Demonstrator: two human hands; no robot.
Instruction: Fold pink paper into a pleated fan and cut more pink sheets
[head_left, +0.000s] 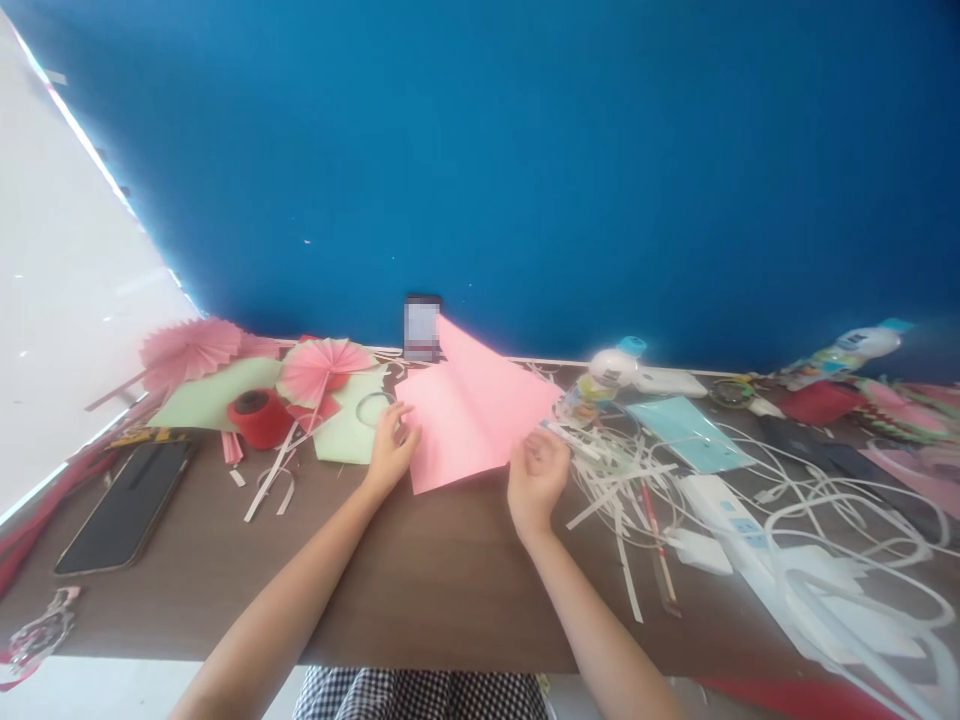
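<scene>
A sheet of pink paper (pixel 469 410) with a crease down its middle is raised in front of me, its top corner pointing up toward the blue wall. My left hand (pixel 394 450) pinches the paper's left edge between thumb and fingers. At the lower right edge, my right hand (pixel 538 475) has its fingers curled in against the sheet. Left of the paper lie pale green paper (pixel 349 440) and a pleated pink paper fan (pixel 328 368). Close to my right hand is a tangle of white paper strips (pixel 600 470).
A red spool (pixel 261 418) and a black phone (pixel 126 508) are on the left of the table (pixel 427 590). Another phone (pixel 422 328) leans on the blue wall (pixel 480 180). At right are a glue bottle (pixel 611 370), a teal packet (pixel 694 435) and a power strip (pixel 742 540) with cables.
</scene>
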